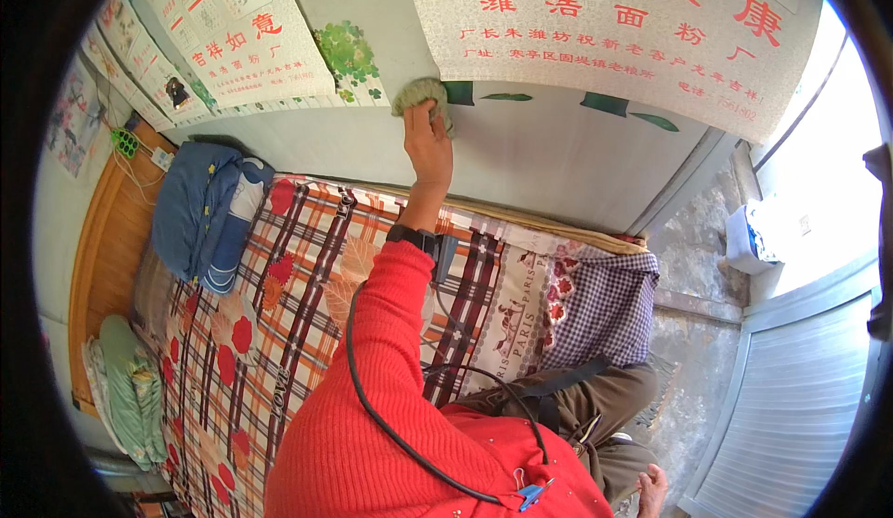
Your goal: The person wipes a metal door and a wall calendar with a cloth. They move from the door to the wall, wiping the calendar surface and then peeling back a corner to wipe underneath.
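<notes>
My left hand (427, 143), at the end of a red knitted sleeve with a dark watch on the wrist, grips a fluffy grey-green cloth or pad (423, 98). The pad rests against the pale wall panel (530, 162), just below and between two hanging paper calendars (600, 44) (244, 44). Low at the right edge of my lap is my right hand (651, 491), partly cut off by the picture's rim, fingers loosely bent and apart, nothing seen in it. A black cable (380, 403) loops over the sleeve to a blue clip (534, 496) on the red sweater.
I sit on a bed with a plaid, flowered sheet (307, 295). A folded blue quilt (192, 204) and green bedding (125, 385) lie by the wooden headboard (104, 260). A checked cloth (607, 309) covers the near corner. Beyond are a white bin (750, 242) and a ribbed door panel (795, 392).
</notes>
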`<state>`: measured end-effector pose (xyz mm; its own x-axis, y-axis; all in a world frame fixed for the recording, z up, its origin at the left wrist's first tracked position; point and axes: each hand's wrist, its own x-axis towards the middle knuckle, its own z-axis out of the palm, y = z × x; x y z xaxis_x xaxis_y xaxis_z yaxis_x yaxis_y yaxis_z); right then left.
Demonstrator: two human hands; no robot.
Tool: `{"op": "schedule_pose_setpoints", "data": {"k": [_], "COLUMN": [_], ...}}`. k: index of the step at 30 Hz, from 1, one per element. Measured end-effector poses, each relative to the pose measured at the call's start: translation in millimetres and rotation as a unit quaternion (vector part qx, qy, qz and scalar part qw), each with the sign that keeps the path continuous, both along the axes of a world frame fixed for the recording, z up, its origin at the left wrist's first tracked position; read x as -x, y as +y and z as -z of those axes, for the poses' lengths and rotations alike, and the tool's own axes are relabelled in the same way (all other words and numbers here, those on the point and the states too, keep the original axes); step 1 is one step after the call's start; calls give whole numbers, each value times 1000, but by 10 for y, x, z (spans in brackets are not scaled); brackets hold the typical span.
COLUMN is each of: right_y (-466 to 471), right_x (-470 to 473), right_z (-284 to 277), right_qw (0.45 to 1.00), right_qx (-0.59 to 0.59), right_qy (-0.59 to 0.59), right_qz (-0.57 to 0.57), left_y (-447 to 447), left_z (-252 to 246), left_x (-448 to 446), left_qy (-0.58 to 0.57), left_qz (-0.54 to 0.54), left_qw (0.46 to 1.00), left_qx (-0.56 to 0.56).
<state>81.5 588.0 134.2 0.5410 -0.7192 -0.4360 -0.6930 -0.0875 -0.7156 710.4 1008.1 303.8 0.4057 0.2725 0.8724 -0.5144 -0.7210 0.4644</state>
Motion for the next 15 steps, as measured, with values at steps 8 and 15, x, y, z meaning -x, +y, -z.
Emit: {"op": "schedule_pose_setpoints", "data": {"k": [8, 15], "right_y": [0, -1], "right_x": [154, 196], "right_z": [80, 62], "right_qw": [1000, 999], "right_qx": [9, -14], "right_qy": [-16, 8], "right_qz": [12, 33], "left_y": [-10, 15], "left_z": [90, -70], "left_x": [40, -153], "left_qy": [54, 0], "left_qz": [20, 7], "left_qw": [997, 990], "left_qx": [50, 138]}}
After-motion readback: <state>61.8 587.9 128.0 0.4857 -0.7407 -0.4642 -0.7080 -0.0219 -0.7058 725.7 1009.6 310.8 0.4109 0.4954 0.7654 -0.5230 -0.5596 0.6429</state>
